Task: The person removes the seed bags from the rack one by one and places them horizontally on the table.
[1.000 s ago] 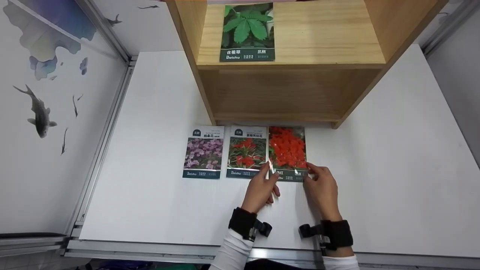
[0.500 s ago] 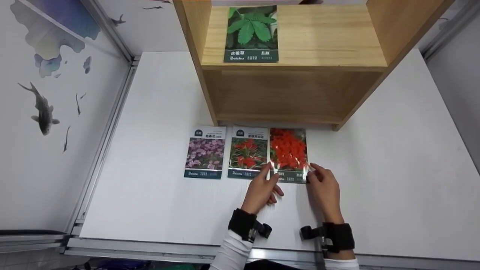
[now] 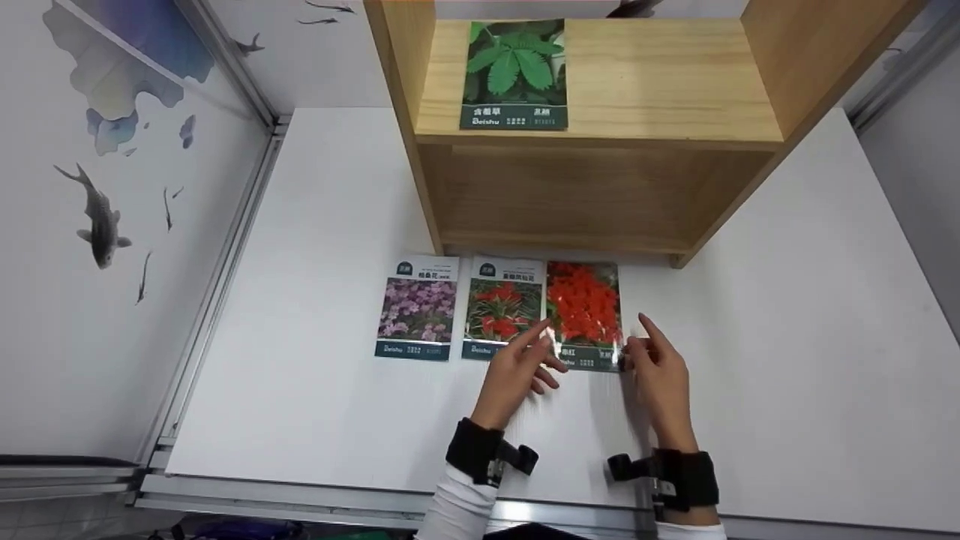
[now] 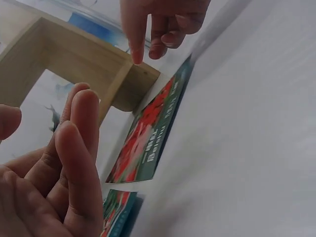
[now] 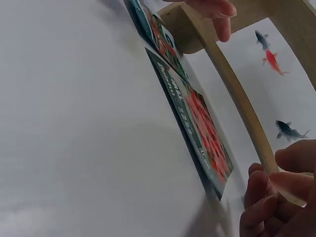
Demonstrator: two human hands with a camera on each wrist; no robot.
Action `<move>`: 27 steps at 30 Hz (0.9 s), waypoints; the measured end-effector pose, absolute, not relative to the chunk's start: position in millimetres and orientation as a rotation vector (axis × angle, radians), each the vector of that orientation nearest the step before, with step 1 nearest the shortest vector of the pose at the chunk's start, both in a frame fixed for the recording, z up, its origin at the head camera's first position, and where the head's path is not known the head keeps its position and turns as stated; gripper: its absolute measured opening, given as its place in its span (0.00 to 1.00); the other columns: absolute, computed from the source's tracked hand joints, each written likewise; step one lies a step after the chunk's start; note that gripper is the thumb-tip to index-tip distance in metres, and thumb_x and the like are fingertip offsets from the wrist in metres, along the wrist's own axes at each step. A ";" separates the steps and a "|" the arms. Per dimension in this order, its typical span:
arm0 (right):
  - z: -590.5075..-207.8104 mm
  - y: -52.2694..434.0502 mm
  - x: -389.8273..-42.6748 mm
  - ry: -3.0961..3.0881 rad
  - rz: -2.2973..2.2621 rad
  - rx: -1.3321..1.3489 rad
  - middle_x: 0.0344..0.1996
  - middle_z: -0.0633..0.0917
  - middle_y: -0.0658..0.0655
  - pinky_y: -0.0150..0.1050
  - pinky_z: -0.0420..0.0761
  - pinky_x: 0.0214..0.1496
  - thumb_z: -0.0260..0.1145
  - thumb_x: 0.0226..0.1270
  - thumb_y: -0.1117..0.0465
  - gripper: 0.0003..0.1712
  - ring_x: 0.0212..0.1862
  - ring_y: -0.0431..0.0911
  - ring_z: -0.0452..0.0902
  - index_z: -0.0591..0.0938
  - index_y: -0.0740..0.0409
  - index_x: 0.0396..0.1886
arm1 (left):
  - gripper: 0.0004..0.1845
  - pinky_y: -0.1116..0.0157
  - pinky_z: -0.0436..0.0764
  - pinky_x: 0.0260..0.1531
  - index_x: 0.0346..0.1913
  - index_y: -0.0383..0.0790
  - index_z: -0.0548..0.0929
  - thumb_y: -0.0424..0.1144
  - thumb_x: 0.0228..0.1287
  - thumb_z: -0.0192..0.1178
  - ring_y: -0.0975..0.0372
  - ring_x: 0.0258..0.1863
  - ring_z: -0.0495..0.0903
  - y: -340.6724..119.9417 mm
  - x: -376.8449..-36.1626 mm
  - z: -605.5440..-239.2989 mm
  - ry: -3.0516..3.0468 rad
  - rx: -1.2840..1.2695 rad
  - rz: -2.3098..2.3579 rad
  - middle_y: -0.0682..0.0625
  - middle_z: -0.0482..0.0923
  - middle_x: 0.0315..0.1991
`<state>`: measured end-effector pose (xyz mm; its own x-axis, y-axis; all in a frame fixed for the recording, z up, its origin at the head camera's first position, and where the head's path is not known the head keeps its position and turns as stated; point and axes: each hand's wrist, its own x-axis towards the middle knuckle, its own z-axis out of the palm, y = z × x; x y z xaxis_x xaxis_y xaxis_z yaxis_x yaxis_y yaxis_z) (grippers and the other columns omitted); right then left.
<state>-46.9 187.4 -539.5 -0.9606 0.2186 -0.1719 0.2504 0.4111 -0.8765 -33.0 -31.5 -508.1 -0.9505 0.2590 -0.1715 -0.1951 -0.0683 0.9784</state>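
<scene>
Three flower seed packets lie in a row on the white table: one with purple flowers (image 3: 416,309), one with red flowers among thin leaves (image 3: 502,300), and one covered in bright red blooms (image 3: 583,300). My left hand (image 3: 508,379) hovers at the lower left corner of the bright red packet, overlapping the middle packet's lower corner in the head view. My right hand (image 3: 664,386) is beside its lower right edge, index finger extended. Both hold nothing. In the left wrist view, a gap shows between my left fingers (image 4: 81,163) and the bright red packet (image 4: 140,143).
A wooden shelf unit (image 3: 600,142) stands right behind the row. On its upper board lies a packet with green leaves (image 3: 515,75). A wall with painted fish (image 3: 101,225) borders the table on the left; a grey wall (image 3: 911,127) is on the right.
Both hands have let go of the bright red packet's lower corners and drawn slightly back from it. The packet stays in line with the others; the head view has shifted a little.
</scene>
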 end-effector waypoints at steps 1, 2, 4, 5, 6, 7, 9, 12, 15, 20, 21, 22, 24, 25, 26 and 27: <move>-537.2 186.6 -47.9 2.591 -1.672 0.425 0.35 0.79 0.56 0.34 0.72 0.24 0.51 0.67 0.48 0.28 0.30 0.51 0.73 0.62 0.43 0.66 | 0.21 0.49 0.76 0.30 0.63 0.53 0.65 0.47 0.68 0.46 0.45 0.30 0.79 -34.3 -33.7 -505.5 1.911 0.070 2.107 0.41 0.81 0.34; -535.0 185.8 -49.0 2.571 -1.709 0.414 0.35 0.80 0.57 0.34 0.73 0.25 0.51 0.67 0.48 0.28 0.31 0.52 0.74 0.61 0.43 0.66 | 0.22 0.49 0.76 0.30 0.64 0.52 0.64 0.46 0.68 0.46 0.45 0.30 0.79 -37.2 -34.6 -502.8 1.920 0.081 2.121 0.41 0.81 0.35; -530.7 184.4 -51.5 2.545 -1.772 0.391 0.37 0.80 0.57 0.35 0.76 0.28 0.51 0.67 0.49 0.28 0.32 0.52 0.75 0.60 0.42 0.67 | 0.22 0.50 0.76 0.31 0.64 0.51 0.63 0.45 0.69 0.45 0.45 0.32 0.79 -43.3 -36.7 -496.9 1.944 0.096 2.142 0.42 0.80 0.37; -528.9 184.0 -52.9 2.542 -1.792 0.377 0.38 0.81 0.57 0.36 0.77 0.31 0.51 0.68 0.49 0.28 0.34 0.51 0.76 0.59 0.42 0.67 | 0.22 0.50 0.76 0.31 0.65 0.50 0.62 0.45 0.69 0.45 0.46 0.33 0.79 -46.7 -37.9 -493.8 1.958 0.107 2.150 0.42 0.80 0.39; -526.8 183.5 -54.3 2.541 -1.811 0.360 0.39 0.81 0.57 0.36 0.77 0.33 0.50 0.68 0.50 0.29 0.35 0.51 0.76 0.58 0.42 0.67 | 0.23 0.49 0.76 0.31 0.65 0.50 0.62 0.45 0.69 0.45 0.46 0.34 0.79 -50.1 -39.1 -490.5 1.972 0.120 2.162 0.43 0.80 0.40; -524.5 182.8 -55.9 2.546 -1.825 0.345 0.39 0.81 0.58 0.36 0.77 0.36 0.50 0.68 0.50 0.29 0.36 0.50 0.77 0.58 0.42 0.68 | 0.23 0.48 0.75 0.31 0.66 0.49 0.61 0.44 0.69 0.44 0.47 0.35 0.79 -53.8 -40.3 -486.8 1.991 0.139 2.171 0.43 0.79 0.41; -519.7 181.5 -58.7 2.550 -1.859 0.316 0.40 0.81 0.57 0.34 0.77 0.39 0.49 0.69 0.49 0.29 0.39 0.49 0.77 0.57 0.42 0.68 | 0.24 0.46 0.74 0.31 0.66 0.49 0.59 0.45 0.69 0.44 0.48 0.36 0.79 -60.9 -42.6 -479.8 2.019 0.167 2.198 0.43 0.78 0.44; -510.5 178.5 -63.8 2.553 -1.904 0.264 0.41 0.80 0.59 0.33 0.76 0.43 0.48 0.68 0.46 0.29 0.42 0.50 0.76 0.57 0.40 0.68 | 0.25 0.45 0.74 0.31 0.68 0.49 0.57 0.46 0.70 0.43 0.53 0.37 0.80 -70.8 -46.1 -469.5 2.062 0.198 2.240 0.46 0.77 0.48; -499.7 175.2 -69.2 2.541 -1.959 0.208 0.42 0.80 0.58 0.34 0.75 0.47 0.49 0.67 0.45 0.29 0.44 0.49 0.76 0.58 0.38 0.67 | 0.26 0.49 0.76 0.32 0.69 0.49 0.54 0.46 0.70 0.42 0.57 0.38 0.80 -78.7 -49.9 -459.4 2.113 0.215 2.254 0.49 0.76 0.51; -482.6 168.0 -78.0 2.594 -1.941 0.121 0.44 0.79 0.56 0.35 0.74 0.48 0.49 0.67 0.45 0.28 0.44 0.47 0.76 0.57 0.35 0.67 | 0.30 0.59 0.78 0.32 0.70 0.47 0.49 0.50 0.68 0.43 0.57 0.41 0.79 -86.3 -56.5 -442.8 2.247 0.250 2.215 0.46 0.71 0.56; -478.7 165.9 -79.5 2.620 -1.918 0.094 0.45 0.79 0.55 0.36 0.74 0.48 0.49 0.67 0.46 0.29 0.45 0.47 0.76 0.57 0.36 0.67 | 0.32 0.59 0.78 0.32 0.70 0.46 0.49 0.51 0.68 0.43 0.57 0.42 0.79 -87.5 -57.7 -439.4 2.272 0.260 2.208 0.45 0.70 0.57; -474.5 163.2 -81.1 2.651 -1.892 0.062 0.46 0.78 0.55 0.36 0.74 0.48 0.49 0.67 0.46 0.29 0.45 0.46 0.76 0.56 0.36 0.67 | 0.33 0.60 0.78 0.31 0.70 0.46 0.48 0.52 0.67 0.43 0.57 0.42 0.78 -88.8 -59.0 -436.1 2.293 0.264 2.204 0.45 0.70 0.57; -462.8 156.2 -83.0 2.720 -1.824 -0.002 0.48 0.77 0.54 0.36 0.75 0.46 0.49 0.68 0.49 0.29 0.45 0.44 0.76 0.55 0.38 0.68 | 0.34 0.59 0.78 0.32 0.70 0.46 0.47 0.53 0.67 0.43 0.57 0.43 0.78 -91.6 -61.6 -429.1 2.323 0.275 2.202 0.44 0.69 0.58; -456.0 152.3 -83.1 2.742 -1.805 -0.036 0.49 0.76 0.54 0.36 0.75 0.46 0.49 0.68 0.50 0.30 0.45 0.43 0.75 0.54 0.39 0.68 | 0.34 0.59 0.78 0.32 0.70 0.46 0.46 0.54 0.67 0.43 0.58 0.43 0.78 -93.1 -63.1 -425.8 2.338 0.281 2.201 0.45 0.68 0.58; -449.1 148.5 -83.5 2.746 -1.807 -0.078 0.50 0.76 0.54 0.36 0.74 0.46 0.49 0.69 0.52 0.30 0.46 0.43 0.75 0.53 0.41 0.69 | 0.34 0.58 0.77 0.33 0.70 0.46 0.46 0.54 0.67 0.43 0.58 0.43 0.77 -94.7 -64.5 -422.6 2.353 0.285 2.201 0.45 0.68 0.59; -442.3 144.9 -84.0 2.746 -1.817 -0.121 0.51 0.75 0.54 0.35 0.74 0.46 0.49 0.69 0.53 0.30 0.46 0.42 0.75 0.53 0.42 0.69 | 0.35 0.57 0.77 0.33 0.70 0.46 0.45 0.54 0.67 0.43 0.59 0.43 0.77 -96.3 -65.9 -419.5 2.361 0.286 2.204 0.45 0.68 0.59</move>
